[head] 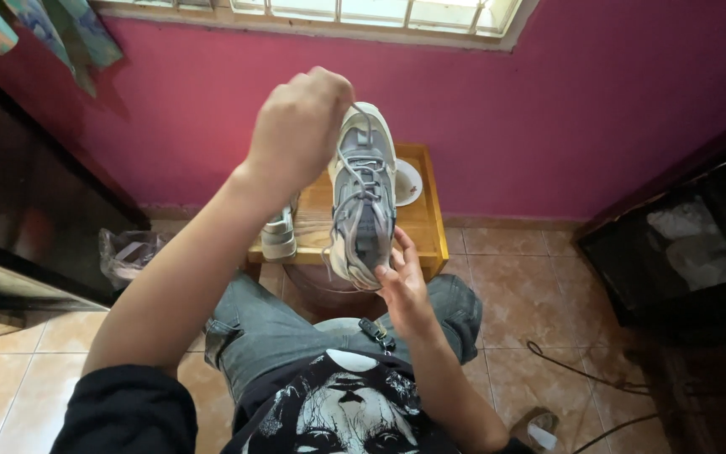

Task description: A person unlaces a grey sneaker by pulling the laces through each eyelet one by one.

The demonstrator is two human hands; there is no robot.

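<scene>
I hold a grey and cream sneaker point(363, 197) upright in the air, toe up, laces facing me. My left hand point(298, 126) is raised and closed on the lace ends near the toe. Lower down, my right hand point(403, 282) grips the heel end, fingers against its side. A second sneaker point(279, 235) rests on the small wooden table point(430, 227) behind, partly hidden by my left forearm.
A white plate point(407, 181) lies on the table by the pink wall. A clear plastic bag point(128, 252) sits on the tiled floor at the left. Dark cabinets stand at both sides, and a black cable point(565, 361) runs across the floor at the right.
</scene>
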